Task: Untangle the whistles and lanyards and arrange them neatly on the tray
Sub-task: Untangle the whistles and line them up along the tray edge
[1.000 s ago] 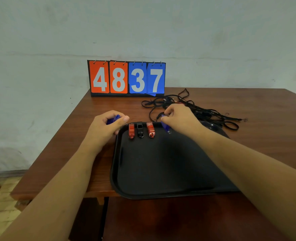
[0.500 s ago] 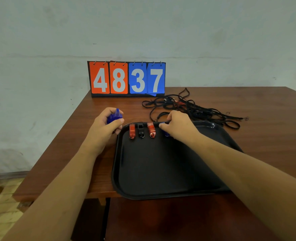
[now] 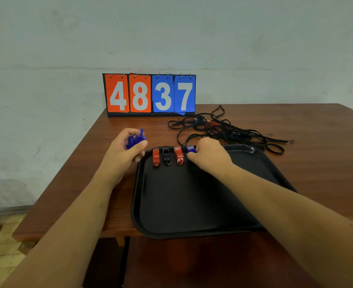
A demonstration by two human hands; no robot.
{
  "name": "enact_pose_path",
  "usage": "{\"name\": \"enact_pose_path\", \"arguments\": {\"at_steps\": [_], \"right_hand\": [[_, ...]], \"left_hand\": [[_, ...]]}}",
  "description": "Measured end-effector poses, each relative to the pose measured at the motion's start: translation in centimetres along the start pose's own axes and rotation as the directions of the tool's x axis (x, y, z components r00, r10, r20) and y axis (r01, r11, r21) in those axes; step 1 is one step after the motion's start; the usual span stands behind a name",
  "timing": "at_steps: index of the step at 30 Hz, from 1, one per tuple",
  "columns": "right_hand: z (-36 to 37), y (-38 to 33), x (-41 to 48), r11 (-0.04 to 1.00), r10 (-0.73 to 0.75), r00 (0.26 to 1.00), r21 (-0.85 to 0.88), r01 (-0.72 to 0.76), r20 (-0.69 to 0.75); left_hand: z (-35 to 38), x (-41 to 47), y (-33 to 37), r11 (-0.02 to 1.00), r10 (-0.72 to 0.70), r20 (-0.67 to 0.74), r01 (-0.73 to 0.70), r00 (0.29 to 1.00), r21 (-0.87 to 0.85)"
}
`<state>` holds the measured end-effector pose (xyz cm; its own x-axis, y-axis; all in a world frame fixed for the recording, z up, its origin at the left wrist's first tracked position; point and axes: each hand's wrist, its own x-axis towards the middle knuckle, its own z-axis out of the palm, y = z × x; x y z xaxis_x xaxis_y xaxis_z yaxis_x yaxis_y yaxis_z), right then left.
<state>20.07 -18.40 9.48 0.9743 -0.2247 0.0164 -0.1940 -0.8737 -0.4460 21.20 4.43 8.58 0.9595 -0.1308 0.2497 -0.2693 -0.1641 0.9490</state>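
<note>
Pinching with right hand (image 3: 210,157) a blue whistle (image 3: 191,149), settled lower than before, fourth in row along tray's (image 3: 192,201) far edge. Gripping with left hand (image 3: 123,153) a second blue whistle (image 3: 136,139) off far-left corner. Open tray floor nearer.

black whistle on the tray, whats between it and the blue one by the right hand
Head view: one red whistle lies between the black whistle and the blue whistle that the right hand holds.

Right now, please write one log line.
left hand: holds blue whistle | right hand: pinches second blue whistle on tray | lanyards: tangled
</note>
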Motion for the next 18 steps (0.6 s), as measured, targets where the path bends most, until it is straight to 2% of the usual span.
{"name": "enact_pose_path", "arguments": {"at_steps": [12, 16, 18], "right_hand": [[0.5, 0.2, 0.0, 1.000, -0.002, 1.000, -0.021, 0.001, -0.031], [-1.0, -0.7, -0.9, 0.976, -0.132, 0.976, 0.148, 0.158, -0.174], [-2.0, -2.3, -2.0, 0.936, -0.200, 0.967, 0.261, 0.236, -0.157]], "left_hand": [[0.1, -0.2, 0.5, 1.000, -0.016, 0.002, 0.016, 1.000, 0.007], [0.3, -0.5, 1.2, 1.000, 0.010, -0.010, -0.009, 1.000, 0.024], [0.4, -0.7, 1.5, 0.999, 0.024, 0.000, -0.024, 1.000, 0.036]]}}
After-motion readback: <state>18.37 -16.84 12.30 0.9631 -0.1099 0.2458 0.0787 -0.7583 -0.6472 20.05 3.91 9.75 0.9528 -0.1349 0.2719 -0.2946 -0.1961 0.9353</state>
